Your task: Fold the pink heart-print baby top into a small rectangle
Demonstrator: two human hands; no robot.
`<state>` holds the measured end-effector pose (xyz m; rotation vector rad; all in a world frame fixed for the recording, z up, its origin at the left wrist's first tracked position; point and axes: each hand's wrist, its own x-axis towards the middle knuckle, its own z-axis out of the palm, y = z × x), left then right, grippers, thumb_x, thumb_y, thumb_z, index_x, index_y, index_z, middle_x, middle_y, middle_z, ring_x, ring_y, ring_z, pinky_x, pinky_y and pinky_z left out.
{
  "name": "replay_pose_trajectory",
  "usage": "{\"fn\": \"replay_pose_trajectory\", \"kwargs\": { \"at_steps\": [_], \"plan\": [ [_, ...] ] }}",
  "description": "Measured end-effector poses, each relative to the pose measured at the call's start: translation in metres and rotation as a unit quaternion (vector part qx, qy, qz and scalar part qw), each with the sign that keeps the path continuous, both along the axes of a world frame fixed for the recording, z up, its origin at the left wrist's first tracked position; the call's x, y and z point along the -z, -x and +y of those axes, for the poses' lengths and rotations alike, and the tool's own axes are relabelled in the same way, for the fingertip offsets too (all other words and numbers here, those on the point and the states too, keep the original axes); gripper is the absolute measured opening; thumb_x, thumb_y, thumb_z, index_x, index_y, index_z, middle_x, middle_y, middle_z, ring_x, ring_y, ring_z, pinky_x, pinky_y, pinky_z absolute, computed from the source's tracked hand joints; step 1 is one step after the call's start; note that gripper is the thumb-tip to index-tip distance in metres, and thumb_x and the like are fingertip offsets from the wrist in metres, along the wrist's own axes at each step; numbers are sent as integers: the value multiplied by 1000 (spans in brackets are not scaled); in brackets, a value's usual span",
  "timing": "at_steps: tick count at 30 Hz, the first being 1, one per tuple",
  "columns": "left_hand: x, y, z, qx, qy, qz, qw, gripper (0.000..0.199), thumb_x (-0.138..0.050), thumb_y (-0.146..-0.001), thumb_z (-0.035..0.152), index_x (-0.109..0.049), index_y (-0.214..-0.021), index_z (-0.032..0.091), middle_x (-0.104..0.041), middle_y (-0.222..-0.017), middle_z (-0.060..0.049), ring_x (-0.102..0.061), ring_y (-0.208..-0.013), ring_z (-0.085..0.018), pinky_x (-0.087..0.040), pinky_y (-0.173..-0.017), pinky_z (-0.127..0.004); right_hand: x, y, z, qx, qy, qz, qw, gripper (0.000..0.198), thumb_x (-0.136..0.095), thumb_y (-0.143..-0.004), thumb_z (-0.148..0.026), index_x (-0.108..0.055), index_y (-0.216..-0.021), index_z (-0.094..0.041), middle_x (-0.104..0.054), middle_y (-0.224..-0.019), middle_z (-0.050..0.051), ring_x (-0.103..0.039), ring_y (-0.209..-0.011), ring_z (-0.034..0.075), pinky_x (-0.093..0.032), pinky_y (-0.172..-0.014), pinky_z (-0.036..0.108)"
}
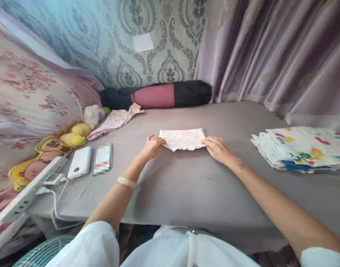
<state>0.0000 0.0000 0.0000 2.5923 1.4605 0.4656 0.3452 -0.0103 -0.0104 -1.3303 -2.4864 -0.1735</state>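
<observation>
A small pale pink patterned piece of clothing [182, 139], folded into a wide strip, is stretched between my hands just above or on the grey sheet [186, 185]; I cannot tell whether it touches. My left hand [154, 146] pinches its left near corner. The right near corner is pinched by my right hand [216, 147]. Its near edge looks wavy, and the far edge runs straight. What kind of garment it is cannot be made out.
A stack of folded clothes [303, 148] lies at the right. At the left are a power strip [33, 185], a white power bank [79, 162], a blurred-out packet [102, 158] and plush toys [75, 135]. Farther back lie a pink garment [115, 120] and a long black-and-pink bag [156, 95].
</observation>
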Motion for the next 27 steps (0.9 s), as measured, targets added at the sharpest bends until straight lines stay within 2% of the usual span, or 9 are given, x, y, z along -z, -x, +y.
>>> {"fn": "replay_pose_trajectory", "kwargs": {
  "at_steps": [4, 8, 11, 13, 14, 17, 20, 23, 27],
  "plan": [
    [8, 2, -6, 0, 15, 15, 1000, 37, -39, -81, 9, -64, -104, 24, -70, -114, -5, -61, -112, -21, -22, -114, -53, 4, 0, -11, -10, 14, -7, 1000, 38, -43, -91, -4, -68, -115, -19, -66, -109, 8, -56, -100, 23, -38, -89, 33],
    [2, -3, -16, -12, 18, 42, 999, 36, -43, -75, 7, -65, -99, 23, -69, -116, -5, -62, -112, -21, -22, -114, -53, 2, -1, -16, -15, 29, -11, 999, 45, -44, -85, -1, -69, -117, -20, -65, -111, 7, -56, -101, 22, -37, -94, 33],
    [-10, -17, -20, -50, 22, 58, 997, 21, -47, -81, 17, -66, -89, 21, -71, -109, -7, -65, -104, -23, -27, -112, -50, -6, 10, -12, 21, 48, -11, 999, 36, -45, -85, -5, -74, -102, -19, -67, -108, 6, -58, -99, 21, -36, -96, 33],
    [-15, -32, -18, -88, 15, 59, 994, 22, -45, -90, 24, -67, -88, 21, -72, -105, -8, -65, -103, -23, -32, -109, -47, -11, 25, -5, 55, 58, -4, 997, 33, -44, -88, -9, -74, -95, -19, -69, -108, 7, -59, -100, 21, -37, -95, 33],
    [-16, -41, -14, -111, 7, 52, 992, 25, -42, -93, 26, -67, -92, 21, -72, -107, -8, -65, -105, -23, -35, -108, -46, -13, 35, -1, 69, 58, 3, 996, 33, -43, -89, -10, -74, -97, -18, -69, -110, 7, -59, -102, 22, -38, -95, 33],
    [-12, -69, -1, -148, -14, 37, 988, 30, -40, -97, 25, -61, -118, 20, -65, -128, -10, -58, -121, -23, -34, -111, -46, -15, 69, 14, 75, 54, 18, 996, 41, -38, -91, -12, -66, -120, -13, -63, -128, 11, -55, -119, 23, -35, -104, 34],
    [-2, -93, 13, -153, -13, 52, 987, 41, -34, -99, 23, -49, -137, 18, -49, -149, -11, -40, -141, -25, -25, -118, -51, -10, 96, 28, 80, 70, 7, 994, 50, -32, -95, -18, -50, -141, -7, -46, -149, 14, -36, -140, 26, -22, -117, 43],
    [8, -105, 22, -149, 1, 79, 986, 49, -30, -100, 24, -39, -147, 13, -37, -157, -12, -23, -149, -28, -17, -121, -53, -1, 110, 38, 91, 106, -8, 990, 56, -26, -98, -23, -38, -150, -5, -30, -159, 12, -20, -149, 26, -12, -122, 49],
    [18, -105, 27, -147, 18, 102, 984, 52, -24, -102, 28, -38, -148, 10, -38, -157, -12, -26, -148, -28, -17, -122, -49, 6, 112, 43, 96, 158, -29, 982, 60, -21, -98, -26, -32, -153, -5, -26, -160, 10, -19, -149, 24, -11, -123, 48]
  ]
}}
